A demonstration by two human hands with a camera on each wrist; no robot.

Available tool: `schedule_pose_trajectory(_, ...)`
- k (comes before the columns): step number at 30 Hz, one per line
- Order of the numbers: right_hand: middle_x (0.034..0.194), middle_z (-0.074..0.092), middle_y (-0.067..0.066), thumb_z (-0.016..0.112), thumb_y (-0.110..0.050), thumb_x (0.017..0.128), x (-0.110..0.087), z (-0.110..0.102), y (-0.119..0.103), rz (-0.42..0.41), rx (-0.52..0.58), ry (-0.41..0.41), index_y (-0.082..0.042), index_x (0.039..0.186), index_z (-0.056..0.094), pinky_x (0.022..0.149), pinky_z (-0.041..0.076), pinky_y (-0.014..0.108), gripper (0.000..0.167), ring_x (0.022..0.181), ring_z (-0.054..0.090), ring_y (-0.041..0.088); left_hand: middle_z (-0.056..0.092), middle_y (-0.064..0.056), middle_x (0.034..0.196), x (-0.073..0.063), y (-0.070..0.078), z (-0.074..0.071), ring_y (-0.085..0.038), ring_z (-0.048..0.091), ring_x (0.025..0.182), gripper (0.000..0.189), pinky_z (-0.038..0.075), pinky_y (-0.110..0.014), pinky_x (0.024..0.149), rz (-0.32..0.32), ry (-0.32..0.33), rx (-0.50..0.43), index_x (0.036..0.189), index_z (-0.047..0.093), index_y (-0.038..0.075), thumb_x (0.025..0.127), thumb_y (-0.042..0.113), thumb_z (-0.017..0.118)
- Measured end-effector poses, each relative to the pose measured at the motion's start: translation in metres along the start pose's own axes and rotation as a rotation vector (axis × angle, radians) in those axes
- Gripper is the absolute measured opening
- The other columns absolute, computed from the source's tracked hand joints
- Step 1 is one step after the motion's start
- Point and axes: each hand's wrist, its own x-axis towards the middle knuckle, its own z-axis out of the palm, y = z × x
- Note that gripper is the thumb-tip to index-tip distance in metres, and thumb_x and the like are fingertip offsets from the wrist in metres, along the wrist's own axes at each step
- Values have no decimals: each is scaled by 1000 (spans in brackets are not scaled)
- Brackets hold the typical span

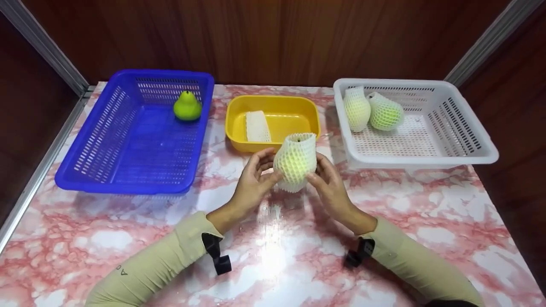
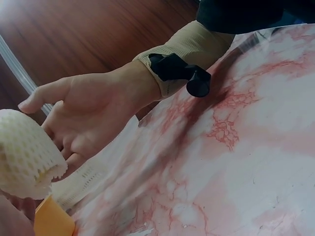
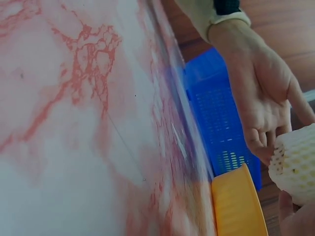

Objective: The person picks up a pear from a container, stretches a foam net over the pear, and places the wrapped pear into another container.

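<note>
Wood-panelled walls point(image 1: 273, 42) stand behind the pink-marbled table point(image 1: 273, 243), where the left hand point(image 1: 251, 181) and right hand point(image 1: 332, 185) together grasp a pear point(image 1: 291, 166) in a white foam net point(image 1: 308, 149), just on the near side of the yellow tub point(image 1: 296, 123). Thumbs and fingers bear on its sides through the foam, so slipping seems the likeliest trouble: an uneven squeeze could slide the net along the skin and let the pear drop. Pressing too hard might bruise the fruit or tear the mesh; a careless swing could knock the tub's rim.
</note>
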Motion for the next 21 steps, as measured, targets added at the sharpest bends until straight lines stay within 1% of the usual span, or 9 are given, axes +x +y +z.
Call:
schedule_pose_trajectory(2, 141, 50, 16, 74, -36, 94, -1, 0, 1, 4, -20, -32, 15, 149, 28, 106, 48, 31, 88, 126, 54, 19, 46, -24, 143, 0, -1, 1, -30, 50, 128, 102, 47, -38, 107, -12, -33, 21, 149, 34, -10, 82, 51, 81)
schedule_pose_trajectory(4, 144, 47, 20, 78, -45, 89, -1, -1, 2, 15, -30, -60, 15, 151, 24, 105, 49, 31, 102, 128, 53, 19, 47, -23, 145, 0, -1, 1, -30, 51, 129, 107, 48, -38, 106, -35, -62, 45, 150, 36, -9, 78, 58, 80)
schedule_pose_trajectory(5, 144, 46, 22, 80, -48, 86, -2, -1, 2, 23, -32, -70, 14, 152, 23, 105, 49, 31, 107, 128, 54, 20, 48, -22, 146, 0, -1, 1, -30, 51, 129, 108, 49, -37, 105, -48, -73, 60, 150, 37, -8, 78, 61, 79)
schedule_pose_trajectory(9, 145, 44, 27, 83, -48, 82, -1, -2, 2, 61, -37, -85, 12, 154, 21, 105, 49, 31, 112, 126, 55, 21, 53, -20, 141, -2, 0, 1, -28, 55, 123, 107, 52, -35, 98, -84, -94, 109, 148, 43, -6, 75, 66, 77)
schedule_pose_trajectory(11, 146, 42, 28, 84, -46, 81, -1, -2, 1, 80, -39, -92, 11, 155, 20, 106, 49, 32, 113, 126, 55, 21, 54, -20, 140, -2, 1, 0, -27, 56, 122, 106, 52, -36, 98, -80, -96, 120, 147, 44, -6, 75, 64, 78)
schedule_pose_trajectory(14, 147, 41, 28, 86, -40, 81, 0, -3, -1, 84, -60, -111, 11, 155, 21, 108, 48, 33, 111, 127, 55, 21, 55, -21, 139, -1, 1, -1, -27, 55, 122, 102, 51, -39, 98, -56, -98, 128, 145, 45, -7, 76, 59, 80)
schedule_pose_trajectory(16, 147, 42, 26, 86, -35, 82, 1, -5, -2, 67, -88, -133, 11, 154, 22, 109, 47, 32, 107, 127, 54, 21, 55, -20, 139, -1, 2, -2, -27, 55, 123, 96, 51, -40, 98, -37, -109, 134, 145, 45, -7, 79, 52, 82)
schedule_pose_trajectory(19, 145, 44, 23, 86, -24, 84, 3, -8, -4, 26, -146, -162, 13, 152, 23, 109, 45, 30, 99, 128, 54, 20, 55, -20, 140, -1, 4, -3, -28, 54, 124, 82, 52, -37, 97, -20, -122, 159, 145, 45, -7, 84, 32, 84)
schedule_pose_trajectory(21, 145, 44, 23, 85, -16, 84, 3, -10, -5, 13, -186, -173, 12, 152, 23, 110, 45, 31, 96, 128, 53, 19, 54, -18, 140, -1, 5, -3, -28, 54, 125, 75, 52, -37, 97, -8, -131, 182, 145, 45, -7, 85, 18, 84)
